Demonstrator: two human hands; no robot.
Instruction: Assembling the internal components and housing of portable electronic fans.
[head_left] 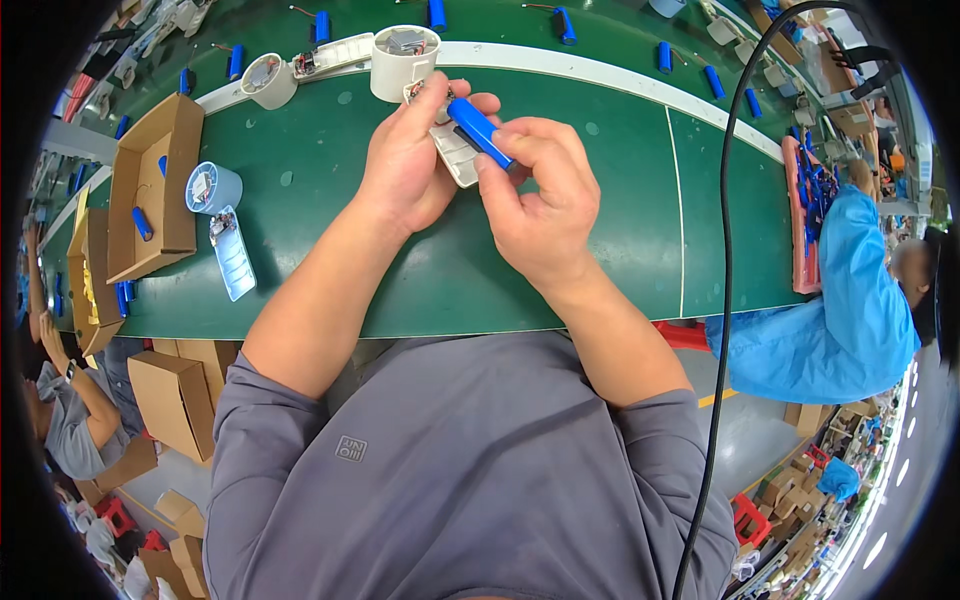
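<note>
My left hand [400,170] is closed around a long white plastic shell [457,165] with small electronic parts at its far end. Between the fingers and thumb of my right hand [548,205] is a blue cylindrical battery [474,128], lying tilted over that shell. Just beyond my left hand stands a white round housing [403,72] with a grey part inside; whether it is joined to the shell I cannot tell. To its left are another white housing [268,88] and a white shell with a circuit board [338,57].
On the green table [620,240], a pale blue housing [214,190] and shell [233,262] lie left, beside a cardboard box [180,185] with batteries. Spaced blue batteries [565,27] lie beyond the white strip. A black cable [727,220] hangs at right, before a blue-sleeved person [820,300] and red tray [806,262].
</note>
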